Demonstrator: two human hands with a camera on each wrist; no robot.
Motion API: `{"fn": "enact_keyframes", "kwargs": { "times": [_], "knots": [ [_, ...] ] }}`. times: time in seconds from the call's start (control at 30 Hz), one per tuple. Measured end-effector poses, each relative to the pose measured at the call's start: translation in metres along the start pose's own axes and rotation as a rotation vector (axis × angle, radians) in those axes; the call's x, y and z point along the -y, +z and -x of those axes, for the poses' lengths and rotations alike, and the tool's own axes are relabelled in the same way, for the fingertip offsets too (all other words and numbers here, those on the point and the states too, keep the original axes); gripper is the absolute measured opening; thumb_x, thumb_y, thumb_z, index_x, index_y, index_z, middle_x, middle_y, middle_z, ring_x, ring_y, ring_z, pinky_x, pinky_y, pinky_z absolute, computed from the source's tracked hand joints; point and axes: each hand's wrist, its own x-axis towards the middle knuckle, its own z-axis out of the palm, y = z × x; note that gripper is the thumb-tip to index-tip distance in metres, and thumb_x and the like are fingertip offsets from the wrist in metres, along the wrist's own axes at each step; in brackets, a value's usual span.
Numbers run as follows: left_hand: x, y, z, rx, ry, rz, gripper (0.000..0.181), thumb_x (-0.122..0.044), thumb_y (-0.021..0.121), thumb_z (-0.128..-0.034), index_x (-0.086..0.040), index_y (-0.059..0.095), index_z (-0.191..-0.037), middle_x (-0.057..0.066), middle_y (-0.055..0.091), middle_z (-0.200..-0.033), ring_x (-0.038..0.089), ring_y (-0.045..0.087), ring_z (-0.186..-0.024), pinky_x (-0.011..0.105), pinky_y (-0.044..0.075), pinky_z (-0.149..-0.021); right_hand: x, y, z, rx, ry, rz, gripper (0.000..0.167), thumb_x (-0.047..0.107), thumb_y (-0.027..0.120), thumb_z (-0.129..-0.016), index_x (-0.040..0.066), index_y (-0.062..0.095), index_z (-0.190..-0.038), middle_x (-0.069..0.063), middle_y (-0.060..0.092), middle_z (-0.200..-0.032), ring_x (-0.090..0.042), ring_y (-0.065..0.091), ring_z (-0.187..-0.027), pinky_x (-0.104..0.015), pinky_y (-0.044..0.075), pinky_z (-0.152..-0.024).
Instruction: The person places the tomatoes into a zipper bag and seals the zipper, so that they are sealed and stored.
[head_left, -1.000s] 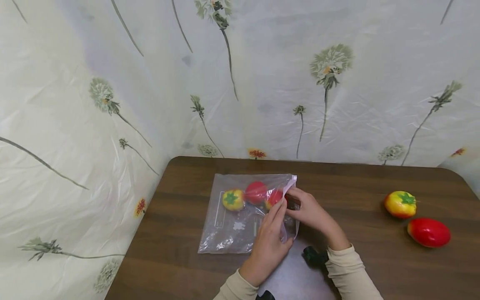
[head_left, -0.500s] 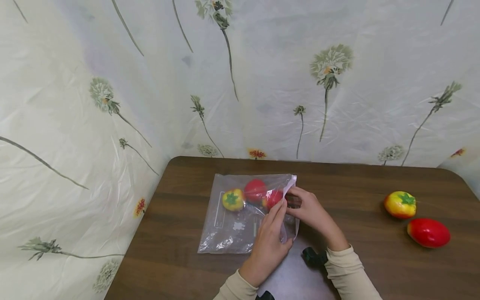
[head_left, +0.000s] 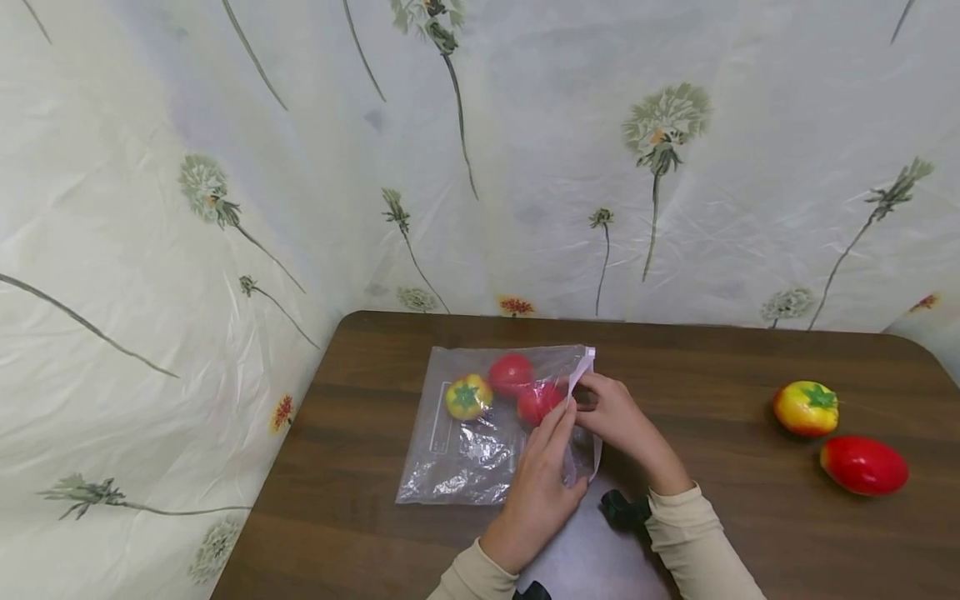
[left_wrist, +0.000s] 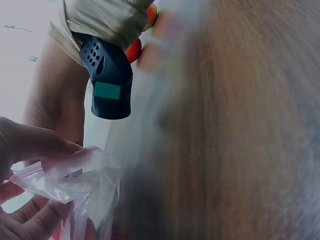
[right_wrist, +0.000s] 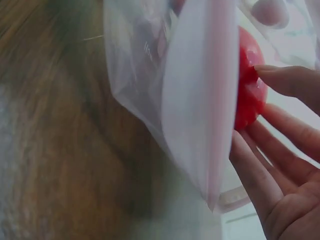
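A clear zip bag (head_left: 450,471) lies flat on the table, its mouth facing right. Inside are a yellow fruit with a green top (head_left: 468,397), a red fruit (head_left: 512,374) and, nearer the mouth, another red fruit (head_left: 540,405). The left hand (head_left: 536,496) grips the bag's edge; in the left wrist view its thumb and fingers (left_wrist: 42,217) pinch the crumpled film (left_wrist: 82,182). Reaching into the mouth is the right hand (head_left: 622,421). In the right wrist view its thumb and fingertips are round the red fruit (right_wrist: 250,80), beside the pinkish bag rim (right_wrist: 217,100).
On the right of the brown table (head_left: 705,358) lie a yellow-red fruit with a green top (head_left: 807,408) and an oval red fruit (head_left: 864,465). Flowered cloth (head_left: 525,167) hangs behind and at the left. A dark device (head_left: 622,510) is at the right wrist.
The red fruit nearest the mouth has moved a little left, deeper into the bag. The right hand has shifted slightly; the left keeps its hold. The head view has shifted slightly.
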Motion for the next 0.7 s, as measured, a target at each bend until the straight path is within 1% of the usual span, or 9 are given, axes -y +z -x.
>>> {"fn": "enact_keyframes", "kwargs": {
  "times": [0.07,0.2,0.37,0.43,0.5,0.6,0.7],
  "knots": [
    [0.000,0.000,-0.001,-0.007,0.008,-0.003,0.105,-0.007,0.093,-0.0687,-0.008,0.039,-0.159,0.006,0.042,-0.163,0.023,0.049,-0.145,0.040,0.047,-0.116,0.000,0.000,-0.002,-0.006,-0.004,0.026,0.040,-0.005,0.077,-0.084,-0.007,0.069,-0.122,-0.027,0.071,-0.120,-0.041,0.071,-0.108,-0.042,0.063,-0.083],
    [0.000,0.000,-0.001,-0.028,0.026,-0.005,0.103,-0.006,0.093,-0.0679,-0.005,0.041,-0.157,0.007,0.044,-0.162,0.023,0.050,-0.145,0.039,0.047,-0.116,0.001,0.003,-0.008,0.010,-0.009,0.060,0.039,-0.006,0.075,-0.083,-0.006,0.071,-0.122,-0.026,0.072,-0.118,-0.037,0.071,-0.104,-0.043,0.064,-0.083],
    [0.001,-0.002,-0.002,-0.041,0.030,-0.001,0.103,-0.005,0.092,-0.0677,-0.005,0.041,-0.157,0.007,0.044,-0.162,0.023,0.050,-0.145,0.038,0.047,-0.116,0.002,0.004,-0.014,0.044,0.005,0.091,0.041,-0.002,0.077,-0.082,-0.003,0.071,-0.123,-0.024,0.074,-0.117,-0.038,0.072,-0.102,-0.050,0.063,-0.086],
    [0.001,-0.002,-0.001,-0.043,0.027,0.000,0.103,-0.005,0.092,-0.0677,-0.005,0.041,-0.157,0.007,0.044,-0.162,0.023,0.050,-0.145,0.038,0.047,-0.116,0.001,0.005,-0.017,0.054,-0.004,0.113,0.040,0.000,0.077,-0.082,-0.002,0.071,-0.122,-0.022,0.075,-0.114,-0.036,0.073,-0.100,-0.051,0.063,-0.087],
    [0.001,-0.002,-0.001,-0.043,0.024,-0.002,0.103,-0.005,0.092,-0.0676,-0.005,0.041,-0.157,0.007,0.044,-0.162,0.023,0.050,-0.145,0.039,0.047,-0.117,0.001,0.005,-0.019,0.065,-0.021,0.141,0.038,0.002,0.078,-0.083,0.000,0.071,-0.120,-0.020,0.075,-0.112,-0.031,0.072,-0.095,-0.050,0.063,-0.086],
    [0.001,-0.002,-0.001,-0.036,0.016,-0.009,0.105,-0.006,0.092,-0.0679,-0.006,0.039,-0.158,0.006,0.044,-0.163,0.025,0.049,-0.146,0.042,0.046,-0.117,0.001,0.005,-0.022,0.089,-0.040,0.161,0.036,0.007,0.080,-0.084,0.002,0.071,-0.119,-0.017,0.075,-0.110,-0.024,0.068,-0.090,-0.044,0.062,-0.084],
    [0.000,-0.002,-0.001,-0.030,0.009,-0.016,0.106,-0.007,0.092,-0.0680,-0.006,0.038,-0.159,0.005,0.043,-0.163,0.027,0.049,-0.146,0.043,0.045,-0.118,0.000,0.006,-0.024,0.109,-0.029,0.149,0.039,0.014,0.084,-0.084,0.004,0.071,-0.120,-0.014,0.075,-0.111,-0.020,0.066,-0.090,-0.037,0.060,-0.083]
  ]
}}
